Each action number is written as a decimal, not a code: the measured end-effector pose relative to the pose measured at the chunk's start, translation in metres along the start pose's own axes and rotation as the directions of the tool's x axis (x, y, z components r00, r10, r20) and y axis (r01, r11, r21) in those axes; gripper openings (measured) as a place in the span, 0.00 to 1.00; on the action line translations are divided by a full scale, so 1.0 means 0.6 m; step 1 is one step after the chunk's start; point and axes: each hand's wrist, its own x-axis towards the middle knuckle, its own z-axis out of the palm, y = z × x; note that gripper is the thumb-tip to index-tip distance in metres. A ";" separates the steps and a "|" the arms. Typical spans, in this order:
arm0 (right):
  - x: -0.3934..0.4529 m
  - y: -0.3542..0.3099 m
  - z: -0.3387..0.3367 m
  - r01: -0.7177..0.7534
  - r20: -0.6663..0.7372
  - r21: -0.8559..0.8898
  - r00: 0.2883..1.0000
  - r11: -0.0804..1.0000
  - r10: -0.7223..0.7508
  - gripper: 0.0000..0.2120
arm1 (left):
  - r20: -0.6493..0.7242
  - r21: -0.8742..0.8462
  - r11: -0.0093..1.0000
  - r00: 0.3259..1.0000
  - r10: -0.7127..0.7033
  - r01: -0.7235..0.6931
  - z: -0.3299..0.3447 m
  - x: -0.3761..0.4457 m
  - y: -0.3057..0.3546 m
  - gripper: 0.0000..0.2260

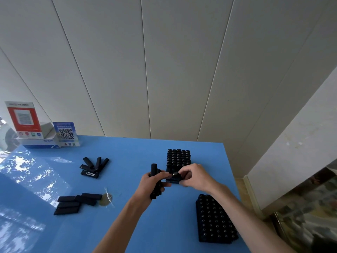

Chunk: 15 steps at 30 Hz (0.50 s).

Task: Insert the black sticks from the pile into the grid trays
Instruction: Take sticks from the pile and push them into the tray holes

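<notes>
sticks look light, stiff and smooth plastic, so pinch one near its top end and keep it upright going in; judged slippery if you squeeze at the tip only. your left hand has its fingers curled round a small bundle of black sticks, held roughly upright just left of the far grid tray. your right hand pinches a single stick at its end, over the near edge of that tray; whether it's seated in a cell can't be told. that tray looks mostly filled at the back. near grid tray sits by your right forearm, appears full. loose sticks remain in two piles on the blue surface: far pile, near pile, both well apart from the trays. both forearms reach forward, wrists close together.
</notes>
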 end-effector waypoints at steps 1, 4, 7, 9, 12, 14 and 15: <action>0.001 0.003 0.001 0.000 -0.010 0.022 1.000 1.000 0.001 0.08 | -0.012 -0.006 1.000 1.000 -0.003 0.002 -0.001 0.000 0.001 0.08; 0.004 0.012 0.000 0.001 -0.067 0.056 0.998 0.998 0.002 0.02 | -0.049 -0.004 1.000 0.999 -0.017 0.017 -0.008 0.003 -0.001 0.11; 0.009 0.019 -0.006 -0.009 -0.148 0.036 0.989 0.999 0.014 0.05 | -0.070 -0.006 0.999 0.997 -0.034 0.034 -0.020 0.009 -0.006 0.14; 0.013 0.023 -0.010 -0.013 -0.185 0.022 0.983 1.000 0.017 0.03 | -0.072 -0.001 0.999 0.996 -0.045 0.045 -0.029 0.015 -0.010 0.15; 0.027 0.038 -0.015 -0.025 -0.232 -0.015 0.972 1.000 0.021 0.03 | -0.064 0.003 0.998 0.996 -0.068 0.068 -0.040 0.023 -0.012 0.16; 0.037 0.053 -0.017 -0.038 -0.238 -0.062 0.971 0.997 0.023 0.01 | -0.068 0.000 0.997 0.994 -0.081 0.082 -0.046 0.027 -0.012 0.17; 0.041 0.060 -0.018 -0.051 -0.239 -0.095 0.971 0.994 0.027 0.02 | -0.075 -0.006 0.996 0.993 -0.087 0.087 -0.049 0.029 -0.013 0.18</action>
